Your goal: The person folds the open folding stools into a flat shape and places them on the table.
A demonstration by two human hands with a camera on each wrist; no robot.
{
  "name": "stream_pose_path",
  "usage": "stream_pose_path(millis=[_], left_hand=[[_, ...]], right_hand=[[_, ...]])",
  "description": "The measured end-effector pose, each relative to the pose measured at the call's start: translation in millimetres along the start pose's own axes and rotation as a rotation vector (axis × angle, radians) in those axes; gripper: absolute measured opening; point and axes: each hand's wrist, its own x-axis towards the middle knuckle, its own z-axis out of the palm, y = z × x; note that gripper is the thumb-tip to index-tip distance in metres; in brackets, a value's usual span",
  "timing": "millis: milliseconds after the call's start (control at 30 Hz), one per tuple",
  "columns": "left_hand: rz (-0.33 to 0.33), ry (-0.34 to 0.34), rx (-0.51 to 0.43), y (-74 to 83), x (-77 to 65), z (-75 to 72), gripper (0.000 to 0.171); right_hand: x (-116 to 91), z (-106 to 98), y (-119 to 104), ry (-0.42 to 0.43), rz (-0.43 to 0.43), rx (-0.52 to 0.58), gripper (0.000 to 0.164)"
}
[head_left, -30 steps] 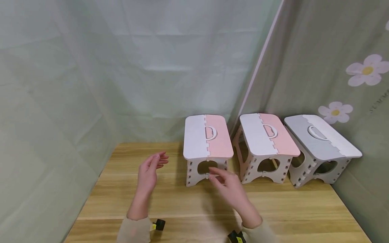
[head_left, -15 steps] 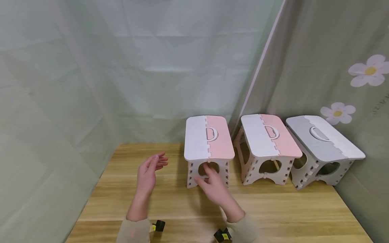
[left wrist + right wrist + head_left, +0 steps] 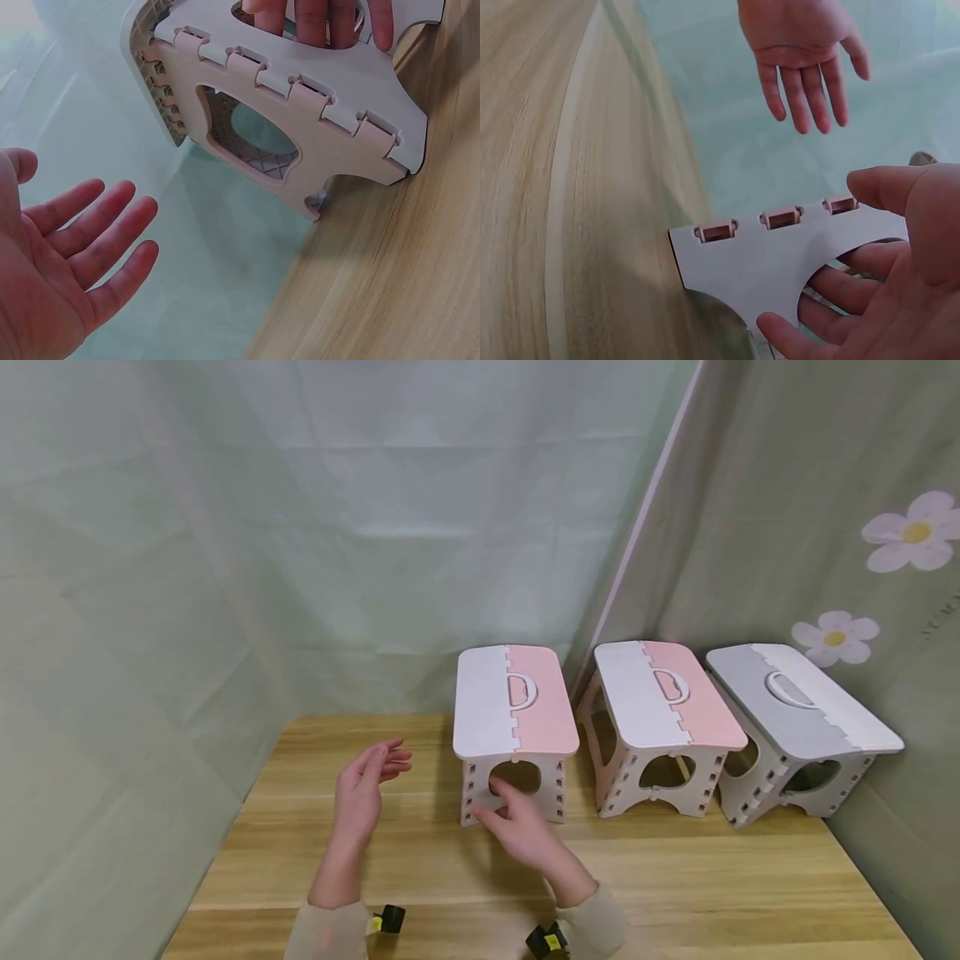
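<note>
The left-hand pink-and-white stool (image 3: 483, 702) stands upright just below the head frame's centre. The right hand's (image 3: 521, 835) loosely straight fingers reach into its end panel (image 3: 742, 262); the left hand's (image 3: 360, 797), extended, touch nothing. A one-sided pull could tip it; if its hinges (image 3: 781, 217) folded, fingers might be pinched.

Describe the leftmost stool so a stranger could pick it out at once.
On the wooden table, look toward the pale green cloth behind. The leftmost stool there, seen from the person's seat, has a half-white, half-pink top. The middle stool shares those colours, but only the leftmost has the right hand at its near end.
</note>
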Motion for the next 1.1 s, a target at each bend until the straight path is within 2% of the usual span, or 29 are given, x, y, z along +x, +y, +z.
stream_pose_path(millis=[133,367,500,867,1000,1100], left_hand=[[0.003,-0.01,0.011,-0.2,0.9,-0.2,0.045],[0.0,-0.007,0.013,-0.3,2.1,-0.7,0.045],[0.0,-0.011,0.015,-0.2,2.4,-1.4,0.045],[-0.012,-0.01,0.014,-1.0,-0.6,-2.3,0.046],[-0.028,-0.024,0.02,-1.6,-1.4,-0.6,0.047],[-0.035,-0.025,0.022,-2.0,-1.4,0.8,0.047]], right_hand=[[1.3,-1.1,3.6,-0.001,-0.018,-0.054,0.065],[3.9,0.2,12.7,-0.012,-0.08,-0.291,0.06],[3.2,0.6,13.3,-0.031,-0.069,-0.329,0.065],[-2.5,-5.8,7.1,-0.022,-0.054,-0.334,0.058],[-3.7,-7.1,2.3,0.009,-0.063,-0.245,0.056],[-4.6,-6.0,-2.3,0.016,-0.063,-0.098,0.058]])
